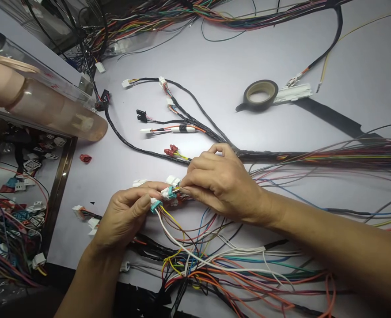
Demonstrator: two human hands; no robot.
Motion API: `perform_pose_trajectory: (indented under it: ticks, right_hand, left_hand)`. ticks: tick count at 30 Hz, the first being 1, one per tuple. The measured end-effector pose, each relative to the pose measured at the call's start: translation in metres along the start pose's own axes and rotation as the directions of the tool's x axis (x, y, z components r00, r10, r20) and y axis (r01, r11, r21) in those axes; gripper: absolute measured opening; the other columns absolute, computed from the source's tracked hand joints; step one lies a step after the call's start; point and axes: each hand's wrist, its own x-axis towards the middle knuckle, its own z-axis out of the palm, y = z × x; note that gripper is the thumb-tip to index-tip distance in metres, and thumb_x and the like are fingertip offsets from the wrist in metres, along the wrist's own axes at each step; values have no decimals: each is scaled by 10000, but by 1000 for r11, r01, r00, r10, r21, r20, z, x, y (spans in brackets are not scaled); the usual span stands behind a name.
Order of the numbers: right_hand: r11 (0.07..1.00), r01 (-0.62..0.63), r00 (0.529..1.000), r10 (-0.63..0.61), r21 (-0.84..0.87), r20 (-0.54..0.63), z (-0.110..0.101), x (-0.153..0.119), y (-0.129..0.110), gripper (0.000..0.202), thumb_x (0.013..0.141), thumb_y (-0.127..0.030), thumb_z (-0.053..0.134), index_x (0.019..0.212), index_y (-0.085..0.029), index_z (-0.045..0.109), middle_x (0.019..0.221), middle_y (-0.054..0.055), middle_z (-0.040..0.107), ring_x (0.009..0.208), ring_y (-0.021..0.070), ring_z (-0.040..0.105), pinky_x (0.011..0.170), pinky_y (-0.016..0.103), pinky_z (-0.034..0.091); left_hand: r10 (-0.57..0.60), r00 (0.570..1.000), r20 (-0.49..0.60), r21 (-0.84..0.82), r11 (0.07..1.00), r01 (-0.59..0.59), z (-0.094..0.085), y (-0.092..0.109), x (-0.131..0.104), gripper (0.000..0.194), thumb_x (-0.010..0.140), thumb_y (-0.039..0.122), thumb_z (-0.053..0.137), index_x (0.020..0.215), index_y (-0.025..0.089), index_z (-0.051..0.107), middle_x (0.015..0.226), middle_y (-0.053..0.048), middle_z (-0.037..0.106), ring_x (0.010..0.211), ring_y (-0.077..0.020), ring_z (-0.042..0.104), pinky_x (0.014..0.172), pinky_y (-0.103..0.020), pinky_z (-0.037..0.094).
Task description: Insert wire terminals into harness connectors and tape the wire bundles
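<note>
My left hand (124, 210) is closed on a white-and-teal wire connector (166, 193), its fingertips against the white end. Just below, by the thumb, hangs a second white-and-teal connector (154, 204) with white, yellow and brown wires coming out. My right hand (225, 187) pinches thin wires (177, 189) at the back of the first connector. Whether these wires are fully seated I cannot tell. Behind the fingers a white connector (173, 180) shows in part. Two red connectors (171, 150) on yellow wires lie just beyond my right hand.
A black-taped wire harness (258, 155) runs across the white table. Beyond it lies a roll of dark tape (260, 93). A pinkish bottle (52, 106) leans in from the left, above a bin of connectors (32, 165). Loose coloured wires (235, 265) spread across the front.
</note>
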Motion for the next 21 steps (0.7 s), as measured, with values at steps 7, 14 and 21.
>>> perform_pose_trajectory:
  ticks: [7, 14, 21]
  right_hand:
    - [1000, 9, 1000, -9, 6, 9, 0, -1, 1, 174, 925, -260, 552, 877, -196, 706, 822, 2, 671, 772, 145, 542, 846, 354, 258]
    - [1000, -22, 999, 22, -10, 46, 0, 0, 1, 182, 939, -287, 539, 899, -214, 701, 859, 3, 690, 809, 152, 564, 864, 355, 257]
    - [999, -20, 998, 22, -33, 61, -3, 0, -1, 140, 923, -275, 575, 893, -217, 698, 827, -5, 694, 794, 145, 590, 844, 351, 279]
  left_hand:
    - [6, 1000, 1, 17, 1000, -6, 0, -1, 1, 130, 826, 313, 683, 814, 232, 784, 1008, -58, 738, 933, -184, 670, 878, -300, 537]
    - [-3, 999, -32, -18, 1000, 3, 1, -2, 1, 135, 793, 332, 716, 785, 216, 786, 999, -87, 740, 920, -216, 676, 902, -379, 529]
    - [-11, 1000, -6, -103, 995, 10, 4, -4, 1, 194, 839, 345, 668, 834, 178, 765, 1021, -101, 729, 888, -191, 670, 793, -322, 536]
